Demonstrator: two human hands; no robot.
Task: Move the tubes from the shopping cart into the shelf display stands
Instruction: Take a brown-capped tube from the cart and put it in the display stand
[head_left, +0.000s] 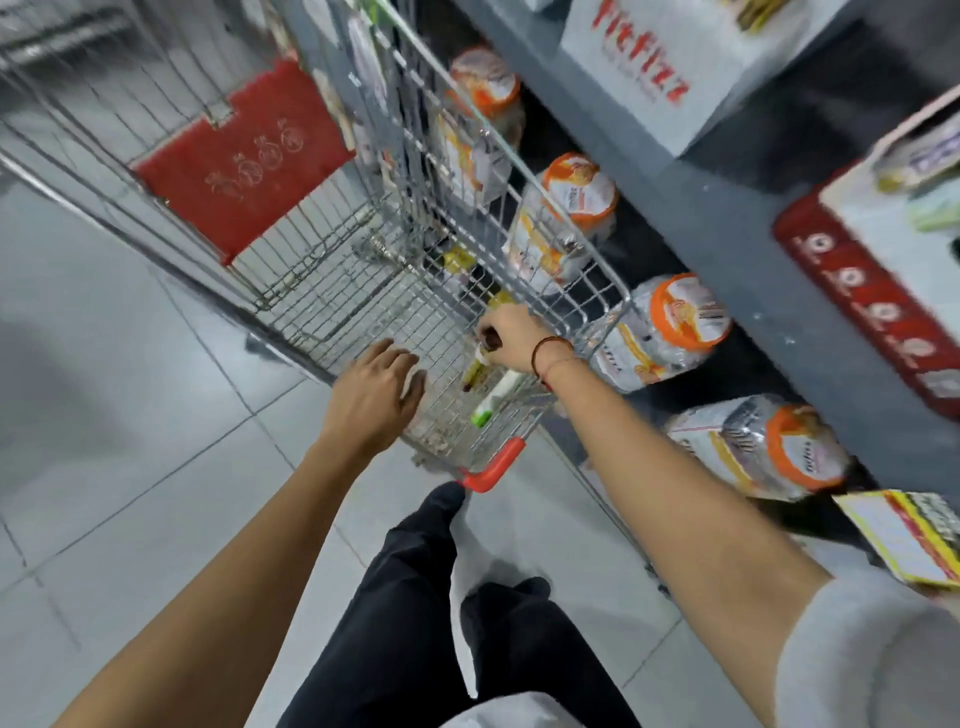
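While the right hand (511, 335) reaches down into the shopping cart (395, 291), its fingers (488, 332) appear curled round a dark-capped tube; grip blurred, not certain. Left hand (376, 387) hovers at the cart's near edge, fingers loosely spread, holding nothing. Step judged: pick-up. Next: lift clear of the wire rim, carry to the shelf (727, 218). Cart basket holds a white-and-green tube (496, 395) and yellowish ones beside it.

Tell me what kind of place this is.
Most likely a supermarket aisle: a wire shopping cart on a tiled floor, beside grey shelving stocked with orange-lidded jars.
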